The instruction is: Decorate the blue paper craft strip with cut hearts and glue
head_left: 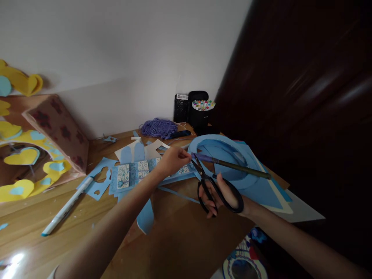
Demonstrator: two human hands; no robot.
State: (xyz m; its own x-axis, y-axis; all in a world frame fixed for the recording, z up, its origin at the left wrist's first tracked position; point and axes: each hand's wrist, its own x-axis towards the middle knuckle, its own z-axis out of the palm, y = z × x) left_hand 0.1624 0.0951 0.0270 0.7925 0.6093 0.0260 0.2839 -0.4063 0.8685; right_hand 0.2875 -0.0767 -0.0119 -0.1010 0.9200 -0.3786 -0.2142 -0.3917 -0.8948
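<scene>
Scissors: the scissors (pixel 204 176) are held in the right grip (pixel 213 195), its thumb at the upper loop and fingers curled through the lower, presumably so that the blades can be worked and steered.
Blades: they are aimed away from the right grip, up toward the left fingertips; only a narrow gap, if any, is shown at their tips.
Left grip: in the left grip (pixel 174 159), thumb and forefinger are closed together beside the blade tips, probably so that something fine is kept steady; what is pinched cannot be told.
Stick: the green stick with a purple end (pixel 241 169) is laid just beyond the right grip, across the blue ring (pixel 216 138); its purple end is pointed at the left fingertips, likely for easy access.
Patterned strip: the patterned strip (pixel 123 176) is partly covered by the left grip and forearm.
Yarn: the purple yarn (pixel 158 128) is heaped beyond the left grip.
Marker: the marker (pixel 68 206) is rested on the counter (pixel 23 211), left of the left grip, apparently set aside within reach.
</scene>
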